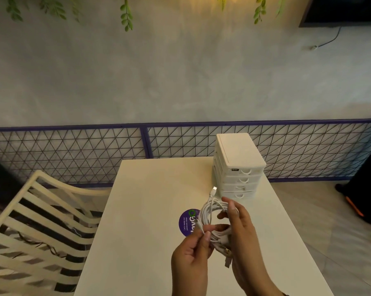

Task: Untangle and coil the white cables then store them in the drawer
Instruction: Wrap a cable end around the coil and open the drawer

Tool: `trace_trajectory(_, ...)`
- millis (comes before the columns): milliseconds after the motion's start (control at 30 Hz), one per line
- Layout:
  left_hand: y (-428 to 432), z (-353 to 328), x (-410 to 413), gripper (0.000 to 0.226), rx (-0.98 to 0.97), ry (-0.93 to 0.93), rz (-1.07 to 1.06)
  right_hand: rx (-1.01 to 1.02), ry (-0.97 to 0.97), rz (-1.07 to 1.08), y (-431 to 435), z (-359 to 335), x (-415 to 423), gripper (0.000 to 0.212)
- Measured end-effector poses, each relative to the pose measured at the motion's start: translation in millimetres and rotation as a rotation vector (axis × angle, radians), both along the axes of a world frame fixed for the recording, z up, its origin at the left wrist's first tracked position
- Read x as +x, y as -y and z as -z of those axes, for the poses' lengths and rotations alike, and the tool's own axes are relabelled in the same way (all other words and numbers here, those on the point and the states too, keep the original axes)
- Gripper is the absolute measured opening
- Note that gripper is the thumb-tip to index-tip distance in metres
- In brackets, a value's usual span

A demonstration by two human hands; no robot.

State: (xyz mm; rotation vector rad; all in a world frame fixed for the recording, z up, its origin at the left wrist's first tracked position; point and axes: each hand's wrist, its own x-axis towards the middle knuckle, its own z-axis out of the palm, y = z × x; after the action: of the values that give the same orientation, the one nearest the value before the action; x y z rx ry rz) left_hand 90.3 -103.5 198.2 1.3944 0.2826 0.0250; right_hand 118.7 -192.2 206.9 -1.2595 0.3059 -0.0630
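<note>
A bundle of white cables point(210, 212) is looped into a rough coil and held above the white table point(142, 221). My right hand point(240, 227) grips the coil, with its fingers curled through the loops. My left hand point(193, 251) pinches one loose cable end near the coil's lower left. One white plug point(213, 190) sticks up from the top of the coil, and USB plugs point(228, 256) hang from its lower side. A white drawer unit point(238, 167) with several shut drawers stands at the table's far right, just beyond the coil.
A round purple sticker point(187, 223) lies on the table under the cables. A cream slatted chair point(37, 221) stands to the left. A wire mesh fence point(73, 150) runs behind the table. A dark object point(364, 197) stands on the floor at the right.
</note>
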Motion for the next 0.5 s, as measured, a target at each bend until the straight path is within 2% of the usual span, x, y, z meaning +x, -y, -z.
trace_trajectory(233, -11, -6, 8, 0.027, -0.097, -0.018, 0.023, -0.230, 0.044, 0.019, 5, 10, 6, 0.018)
trace_trajectory(400, -43, -12, 31, 0.023, -0.058, -0.043, 0.049, -0.406, 0.087, -0.011, 13, 9, 7, 0.021)
trace_trajectory(500, -53, -13, 44, 0.019, -0.115, -0.094, 0.034, -0.446, 0.108, -0.058, 14, 7, 6, 0.021)
